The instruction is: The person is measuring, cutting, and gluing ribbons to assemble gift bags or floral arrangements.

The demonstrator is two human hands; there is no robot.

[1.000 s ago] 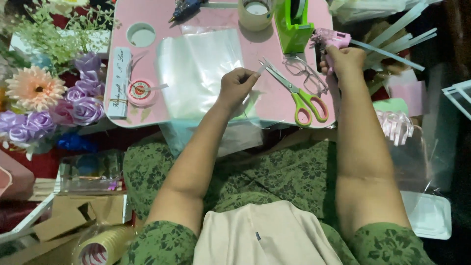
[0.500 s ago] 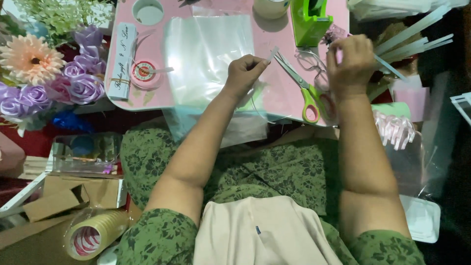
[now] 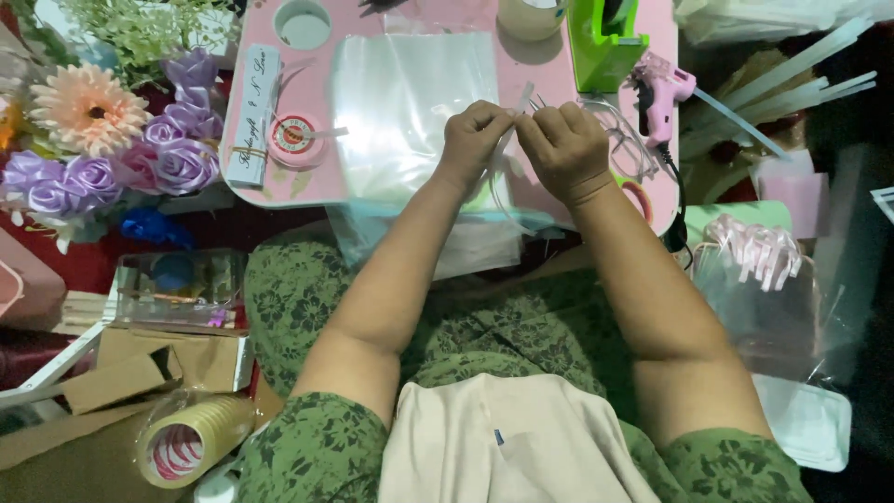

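My left hand (image 3: 473, 138) and my right hand (image 3: 564, 147) meet over the pink table (image 3: 549, 70), fingertips close together. Both pinch a thin clear strip (image 3: 521, 99) that sticks up between them, and its tail curls down below my left hand; I cannot tell what the strip is made of. A stack of clear plastic sheets (image 3: 405, 102) lies just left of my hands. Behind my right hand lie a pair of glasses (image 3: 626, 140) and part of a scissors handle (image 3: 639, 199). A pink glue gun (image 3: 659, 86) rests at the table's right edge.
A green tape dispenser (image 3: 605, 37), a tape roll (image 3: 531, 14) and a red ribbon spool (image 3: 295, 137) sit on the table. Artificial flowers (image 3: 112, 140) lie left, clear glue sticks (image 3: 792, 84) right, pink bows in a bag (image 3: 759, 251), stacked tape rolls (image 3: 186, 438) bottom left.
My right hand has left the glue gun and moved left to meet my left hand. Both hands now pinch the clear strip. The view has shifted toward the table.
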